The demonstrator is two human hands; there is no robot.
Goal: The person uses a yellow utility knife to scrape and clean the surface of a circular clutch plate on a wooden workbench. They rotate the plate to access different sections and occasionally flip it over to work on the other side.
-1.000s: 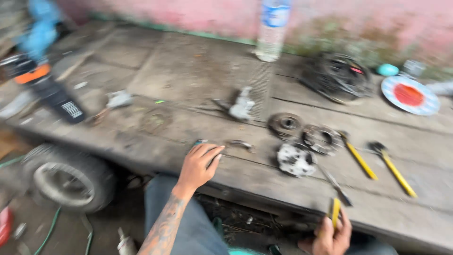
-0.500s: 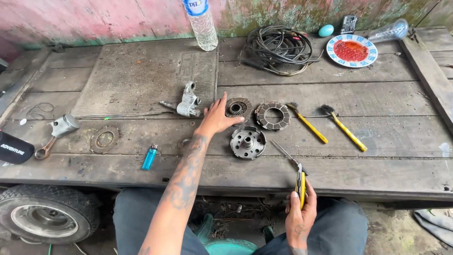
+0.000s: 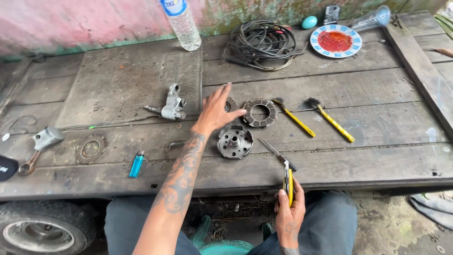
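Note:
My left hand (image 3: 216, 111) reaches out over the wooden platform (image 3: 377, 141), fingers spread and holding nothing, hovering just above a small round metal part (image 3: 230, 104). Right of it lies a ring-shaped clutch plate (image 3: 260, 112), and below it a round metal clutch hub (image 3: 234, 141). My right hand (image 3: 289, 215) is near my lap, gripping the yellow handles of long-nose pliers (image 3: 284, 169) whose tip rests on the platform's front edge.
Two yellow-handled brushes (image 3: 296, 118) (image 3: 331, 119) lie right of the clutch parts. A metal bracket part (image 3: 172, 106), blue lighter (image 3: 136, 165), gasket ring (image 3: 89, 149), wrench (image 3: 29, 162), plastic bottle (image 3: 181, 22), coiled cable (image 3: 262, 43) and patterned plate (image 3: 336, 41) sit around.
My view swung right and steadied. My left hand moved from the platform's near edge forward to the clutch parts and spread open. My right hand kept the pliers.

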